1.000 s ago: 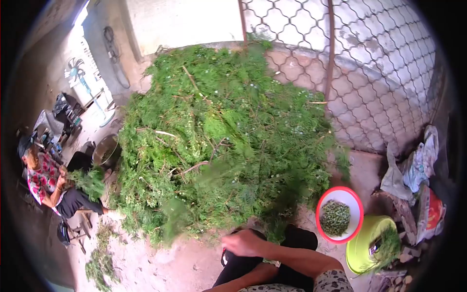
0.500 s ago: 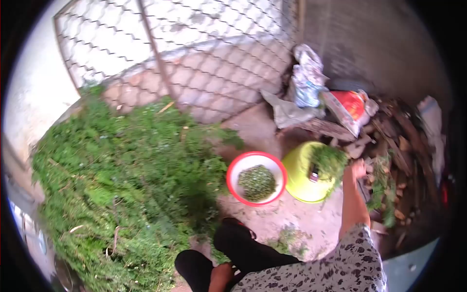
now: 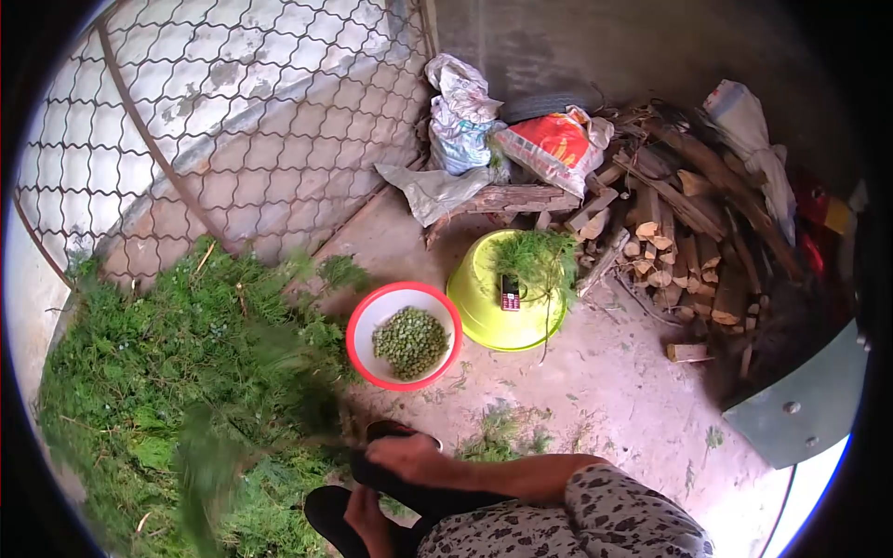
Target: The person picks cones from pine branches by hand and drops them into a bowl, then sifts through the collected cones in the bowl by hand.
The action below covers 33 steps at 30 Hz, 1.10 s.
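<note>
My right hand (image 3: 405, 458) is over my knee, fingers closed around the stem of a leafy green branch (image 3: 206, 474), which is smeared by motion and reaches left over the pile of cut greenery (image 3: 130, 372). My left hand (image 3: 367, 513) rests low by my dark-clothed legs; its fingers are mostly hidden. Ahead of my knees stands a white basin with a red rim (image 3: 352, 349), holding many small green cones or berries (image 3: 409, 342). Beside it, an upturned yellow-green tub (image 3: 479, 302) carries a small mobile phone (image 3: 510, 294) and some green sprigs (image 3: 535, 260).
Stacked firewood (image 3: 684, 251) lies at the right, with plastic sacks (image 3: 549, 144) behind. A wire mesh panel (image 3: 270, 149) leans at the back left. Loose sprigs (image 3: 502, 432) litter the concrete floor. A grey-green panel (image 3: 800, 400) juts in at the lower right.
My right hand has swung from beside the tub at the right back to my knee, bringing a green branch over the pile. The view has turned to the right.
</note>
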Tool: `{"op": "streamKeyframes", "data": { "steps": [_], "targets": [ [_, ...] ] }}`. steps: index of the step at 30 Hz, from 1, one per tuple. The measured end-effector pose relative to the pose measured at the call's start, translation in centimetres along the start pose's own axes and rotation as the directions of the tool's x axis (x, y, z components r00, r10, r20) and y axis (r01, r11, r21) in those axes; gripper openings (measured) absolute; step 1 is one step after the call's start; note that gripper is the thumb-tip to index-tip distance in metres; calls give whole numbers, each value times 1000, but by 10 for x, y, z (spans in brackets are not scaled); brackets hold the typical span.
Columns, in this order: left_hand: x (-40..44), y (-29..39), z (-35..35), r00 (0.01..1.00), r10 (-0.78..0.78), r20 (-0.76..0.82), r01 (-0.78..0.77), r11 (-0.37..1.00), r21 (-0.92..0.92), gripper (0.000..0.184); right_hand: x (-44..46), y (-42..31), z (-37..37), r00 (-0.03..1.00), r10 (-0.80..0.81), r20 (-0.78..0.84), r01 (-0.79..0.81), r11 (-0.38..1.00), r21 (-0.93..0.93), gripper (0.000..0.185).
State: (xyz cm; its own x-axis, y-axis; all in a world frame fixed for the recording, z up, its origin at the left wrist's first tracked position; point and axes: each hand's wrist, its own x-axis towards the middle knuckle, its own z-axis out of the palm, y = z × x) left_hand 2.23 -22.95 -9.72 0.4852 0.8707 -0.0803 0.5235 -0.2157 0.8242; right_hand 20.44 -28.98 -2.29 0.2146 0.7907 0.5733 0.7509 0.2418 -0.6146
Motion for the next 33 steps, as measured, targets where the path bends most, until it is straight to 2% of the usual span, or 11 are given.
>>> {"op": "streamKeyframes", "data": {
  "steps": [2, 4, 5, 8, 13, 15, 22, 24, 26, 30, 33],
  "targets": [
    [-8, 35, -12, 976, 48, -210, -90, 976, -198, 14, 5, -21, 18, 998, -62, 21, 60, 994, 91, 12],
    [-25, 79, -17, 910, -119, -398, -231, 652, -722, 20, 5, -41, 29, 960, 22, 281, -95, 964, 249, 15],
    [-38, 110, -36, 917, -49, -397, -151, 876, -458, 33, 0, -52, 32, 959, 19, 282, -93, 963, 252, 15],
    [-44, 107, -47, 887, -287, -363, -16, 765, -644, 36, -15, -74, 48, 890, -103, 444, 7, 977, 212, 16],
    [-50, 108, -58, 909, -301, -288, 44, 757, -652, 33, -26, -76, 67, 947, 14, 322, -167, 876, 453, 15],
    [-51, 119, -60, 894, -184, -408, -11, 902, -432, 31, -25, -78, 74, 970, 148, 194, -228, 831, 507, 16],
    [-55, 58, -74, 891, -335, -306, 105, 808, -580, 34, -22, -88, 87, 931, -32, 364, -174, 838, 518, 28],
    [-54, 51, -75, 870, -277, -408, -142, 651, -745, 22, -17, -96, 85, 881, -56, 470, -122, 932, 341, 38],
    [-56, 45, -87, 829, -272, -489, -150, 734, -662, 16, -9, -101, 85, 824, -131, 551, -52, 951, 304, 52],
    [-62, 49, -125, 693, -401, -599, -191, 699, -689, 21, 8, -104, 92, 919, -332, 213, 195, 851, 487, 59],
    [-76, 30, -155, 640, -370, -673, -231, 744, -628, 25, 31, -92, 101, 886, -391, 248, 268, 870, 415, 47]
  ]
}}
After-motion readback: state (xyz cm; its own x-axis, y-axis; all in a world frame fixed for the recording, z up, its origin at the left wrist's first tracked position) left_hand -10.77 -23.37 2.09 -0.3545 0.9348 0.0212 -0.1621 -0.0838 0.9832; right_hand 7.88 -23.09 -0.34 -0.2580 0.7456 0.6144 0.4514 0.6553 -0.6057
